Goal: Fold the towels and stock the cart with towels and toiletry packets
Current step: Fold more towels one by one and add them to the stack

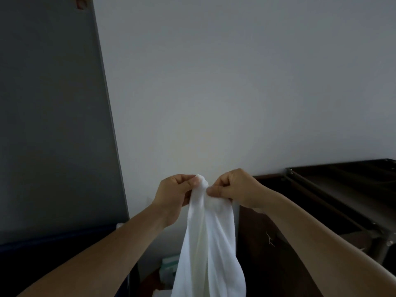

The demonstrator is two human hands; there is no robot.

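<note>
Raised before the pale wall, the left hand [174, 190] and right hand [233, 189] pinch the limp white cotton towel [209, 243] at its top edge, fingertips nearly meeting, the cloth hanging below them, likely to find corners for folding.

We cannot see where the white towel [205, 243] ends, since it runs off the bottom edge, as do both forearms. Its bunched top covers some fingertips of the left hand [173, 194] and of the right hand [237, 189], so we cannot tell how much cloth each one pinches. Low behind the towel, a pale green thing [170, 264] is half covered and too blurred to name. The right edge cuts off the dark metal rack [342, 189], and the top edge cuts a small orange thing [82, 2].
</note>
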